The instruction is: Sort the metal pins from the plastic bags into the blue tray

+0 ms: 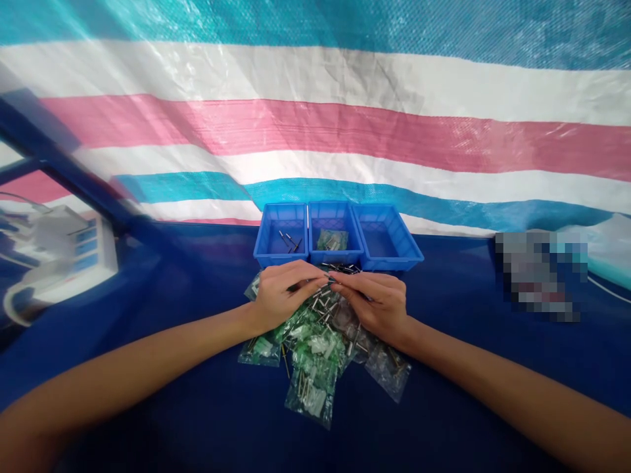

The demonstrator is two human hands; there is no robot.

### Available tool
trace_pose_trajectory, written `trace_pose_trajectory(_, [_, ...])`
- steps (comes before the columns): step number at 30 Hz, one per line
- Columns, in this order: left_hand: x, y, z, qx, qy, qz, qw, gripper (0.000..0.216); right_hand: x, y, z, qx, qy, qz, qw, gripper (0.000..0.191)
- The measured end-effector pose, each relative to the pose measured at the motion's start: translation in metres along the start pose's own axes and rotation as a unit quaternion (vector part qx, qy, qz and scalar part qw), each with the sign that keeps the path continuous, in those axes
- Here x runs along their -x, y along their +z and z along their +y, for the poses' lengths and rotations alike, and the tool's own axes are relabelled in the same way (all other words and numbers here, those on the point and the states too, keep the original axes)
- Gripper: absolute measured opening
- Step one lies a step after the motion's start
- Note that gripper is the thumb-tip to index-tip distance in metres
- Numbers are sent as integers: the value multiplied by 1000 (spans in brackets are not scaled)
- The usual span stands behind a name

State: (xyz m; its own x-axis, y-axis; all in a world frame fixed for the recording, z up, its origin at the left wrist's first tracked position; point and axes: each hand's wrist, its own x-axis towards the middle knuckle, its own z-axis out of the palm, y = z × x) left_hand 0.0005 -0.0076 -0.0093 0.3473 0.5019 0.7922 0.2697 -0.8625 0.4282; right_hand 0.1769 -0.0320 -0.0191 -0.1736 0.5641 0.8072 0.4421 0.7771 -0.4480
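My left hand (279, 295) and my right hand (378, 303) meet over a pile, fingertips pinched together. Something small and dark lies between the fingertips; its kind cannot be made out. Beneath them are loose metal pieces (323, 305) that look like rivets or screws. Small clear plastic bags hold green and white pieces (318, 348) and thin metal pins. One such bag (310, 397) lies at the near end of the pile, another (389, 373) below my right hand. More dark metal pieces (341, 268) lie just beyond the fingers.
Three blue bins stand side by side behind the pile. The left bin (261, 246) holds a few metal pieces, the middle bin (336, 256) a small filled bag; the right bin (394, 253) shows a bare floor. A white device (93, 263) stands at left. Striped sheeting (315, 125) hangs behind.
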Motion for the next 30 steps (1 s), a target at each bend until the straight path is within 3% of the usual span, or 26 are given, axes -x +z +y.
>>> trace_pose_trajectory(30, [1, -1, 0, -14, -23, 5, 1000, 6, 0, -1, -1, -6, 3, 5, 1000, 19])
